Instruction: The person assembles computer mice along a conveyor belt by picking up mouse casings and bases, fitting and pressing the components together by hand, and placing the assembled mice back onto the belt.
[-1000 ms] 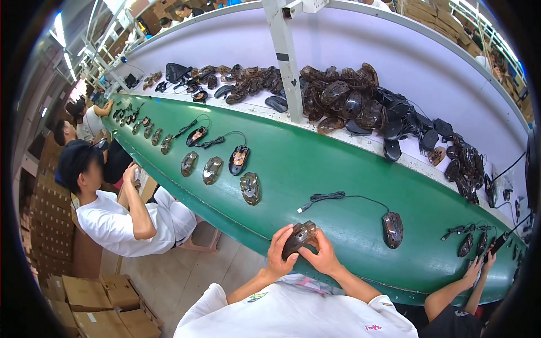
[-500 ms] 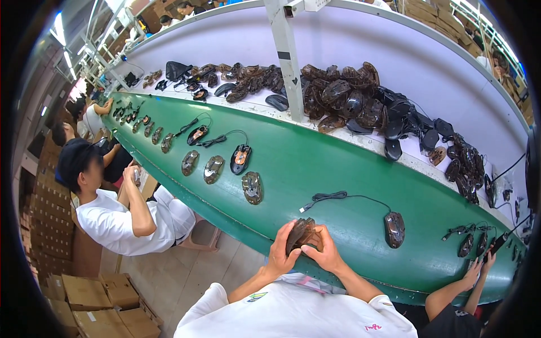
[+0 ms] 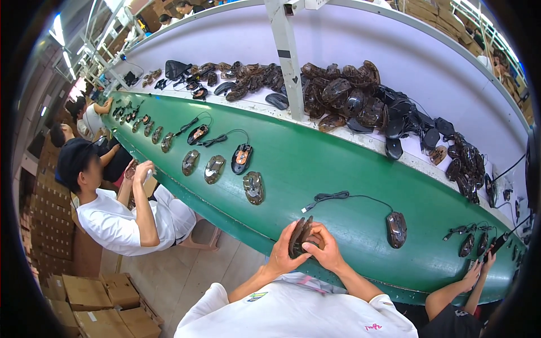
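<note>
- I see both hands up at the near edge of the green worktop, closed around one mouse shell.
- Left hand: grip clamped on the shell's left side, fingers curled over its top edge.
- Right hand: grip clamped on the shell's right side, thumb pressed against it.
- Shell: dark, brownish translucent plastic, held on edge so it reads as thin stacked ribs. Two halves or one, I can't tell.
- It sits between the two hands, above the worktop edge, not resting on it.
- Nearest neighbour: a corded mouse to the right on the worktop, its cable running left to a coiled bundle just beyond the hands.
- Farther left: a row of loose shells, closest one, well apart from the hands.
- Behind the worktop: a white shelf with a heap of dark shells and a white post.
- Another person's hand at the right edge, a seated person in white on the left.
- Nothing between my hands and the shell.
</note>
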Motion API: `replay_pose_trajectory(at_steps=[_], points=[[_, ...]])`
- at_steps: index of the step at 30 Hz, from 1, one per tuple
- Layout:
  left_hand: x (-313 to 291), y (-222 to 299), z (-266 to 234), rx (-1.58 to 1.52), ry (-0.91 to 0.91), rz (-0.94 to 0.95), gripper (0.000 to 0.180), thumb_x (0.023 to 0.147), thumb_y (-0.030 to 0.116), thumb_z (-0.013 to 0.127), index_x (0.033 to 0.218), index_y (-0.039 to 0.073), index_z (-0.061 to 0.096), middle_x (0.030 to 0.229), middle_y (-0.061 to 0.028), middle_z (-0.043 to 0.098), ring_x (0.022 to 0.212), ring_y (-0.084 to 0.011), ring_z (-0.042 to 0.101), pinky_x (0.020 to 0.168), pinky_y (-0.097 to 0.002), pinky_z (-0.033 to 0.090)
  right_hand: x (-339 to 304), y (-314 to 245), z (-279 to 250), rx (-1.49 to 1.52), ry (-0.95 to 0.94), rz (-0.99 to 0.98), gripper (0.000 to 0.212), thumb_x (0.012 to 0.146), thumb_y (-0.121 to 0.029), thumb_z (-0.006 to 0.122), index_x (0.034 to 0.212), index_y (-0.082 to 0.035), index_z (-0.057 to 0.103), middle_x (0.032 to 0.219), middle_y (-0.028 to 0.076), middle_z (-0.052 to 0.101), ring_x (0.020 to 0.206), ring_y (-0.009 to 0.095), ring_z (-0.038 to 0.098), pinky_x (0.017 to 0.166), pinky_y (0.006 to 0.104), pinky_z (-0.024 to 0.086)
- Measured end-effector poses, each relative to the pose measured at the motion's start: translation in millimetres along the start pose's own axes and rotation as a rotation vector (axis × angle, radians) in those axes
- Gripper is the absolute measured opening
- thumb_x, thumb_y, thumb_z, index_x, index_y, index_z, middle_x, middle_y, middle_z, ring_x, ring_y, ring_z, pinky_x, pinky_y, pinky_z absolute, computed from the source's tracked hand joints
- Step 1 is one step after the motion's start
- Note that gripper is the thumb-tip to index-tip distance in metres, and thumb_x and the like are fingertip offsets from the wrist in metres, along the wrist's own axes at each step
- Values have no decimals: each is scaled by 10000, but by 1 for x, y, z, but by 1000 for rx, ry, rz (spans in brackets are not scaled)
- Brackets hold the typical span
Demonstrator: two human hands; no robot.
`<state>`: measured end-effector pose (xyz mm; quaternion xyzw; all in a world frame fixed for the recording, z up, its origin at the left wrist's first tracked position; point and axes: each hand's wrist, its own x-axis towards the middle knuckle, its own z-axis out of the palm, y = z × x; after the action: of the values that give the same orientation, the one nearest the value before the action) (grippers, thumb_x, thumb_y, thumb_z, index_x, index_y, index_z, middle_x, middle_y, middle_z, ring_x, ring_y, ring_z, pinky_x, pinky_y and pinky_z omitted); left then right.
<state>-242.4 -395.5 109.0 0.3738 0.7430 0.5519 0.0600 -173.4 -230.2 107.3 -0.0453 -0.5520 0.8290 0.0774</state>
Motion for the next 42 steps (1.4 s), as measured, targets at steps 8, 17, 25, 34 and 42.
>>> replay_pose_trajectory(at_steps=[8, 17, 25, 34, 42], points=[[3, -3, 0, 19, 8, 43, 966, 825, 182, 847, 1610, 6, 314, 1558, -258, 469, 1355, -416, 558, 1090, -462, 508, 1, 3, 0, -2, -1, 0, 273, 914, -63, 765, 1126, 4, 606, 1492, 154, 503, 1204, 249, 595, 1051, 384, 524], [11, 1, -4, 45, -38, 120, 971, 833, 214, 836, 1628, 44, 305, 1623, -261, 385, 1415, -435, 498, 1126, -488, 480, 1, -9, 5, -34, -19, -20, 334, 884, 4, 781, 1150, -9, 579, 1441, 132, 532, 1154, 228, 611, 1044, 355, 518], [13, 1, -6, 38, -90, 151, 1004, 837, 260, 845, 1646, 62, 285, 1656, -261, 334, 1427, -443, 483, 1132, -495, 476, 2, -9, 4, -28, 17, -20, 349, 854, 15, 810, 1122, 1, 588, 1479, 130, 550, 1088, 221, 639, 1004, 333, 537], [13, 2, -7, 26, -128, 143, 1034, 836, 263, 849, 1660, 55, 259, 1686, -272, 301, 1461, -448, 464, 1138, -495, 477, 1, 7, -1, -134, 49, -100, 362, 826, -7, 841, 1076, -24, 579, 1445, 131, 555, 1039, 213, 638, 922, 323, 534], [13, 4, -8, -2, -143, 140, 1043, 842, 253, 844, 1668, 51, 240, 1692, -282, 287, 1478, -455, 446, 1148, -494, 470, 4, 4, 7, -222, 91, -193, 364, 808, -20, 855, 1048, -32, 581, 1438, 128, 557, 1004, 204, 631, 866, 319, 532]])
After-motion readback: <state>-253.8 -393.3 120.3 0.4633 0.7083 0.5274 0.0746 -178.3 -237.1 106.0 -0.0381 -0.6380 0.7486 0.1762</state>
